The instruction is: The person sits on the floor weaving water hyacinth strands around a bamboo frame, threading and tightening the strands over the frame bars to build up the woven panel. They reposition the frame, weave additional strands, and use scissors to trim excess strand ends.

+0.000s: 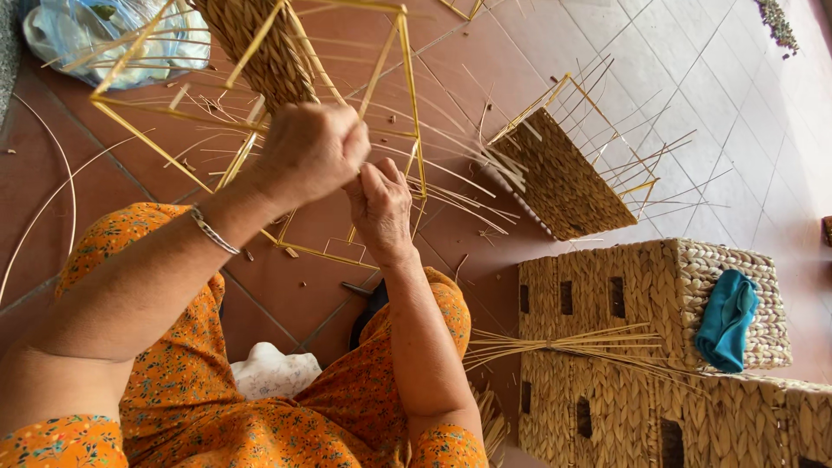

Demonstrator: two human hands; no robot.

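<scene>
My left hand point(308, 152) is curled into a loose fist, its grip pressed together around one thin rib of the yellow basket frame point(260, 113). The right hand point(380, 204) sits just beside it, nearly touching, thumb and forefinger pinching what looks like a fine reed strand, though the strand itself is too thin to follow at the fingertips. I judge the two hands sit this close so one can steady the rib while the other works the strand against it.

The frame hangs tilted in front of me, above the red tiled floor point(52, 199). Its far end already carries a woven section point(260, 43); the near ribs are bare. Held off the floor like this, its open sides are within reach from either hand. A silver bracelet point(212, 232) rides on the left wrist.

Further out, loose reed strands point(459, 195) lie scattered on the tiles to the right of the frame, near enough to pick up. Beyond them a half-woven basket point(559, 178) lies on its side with uprights sticking out. Near right, finished woven boxes point(650, 286) are stacked, a teal cloth point(726, 316) draped on one, and a bundle of reeds point(563, 347) rests against them. Far left there is a plastic bag point(113, 39). A white cloth point(273, 373) sits in my lap.
</scene>
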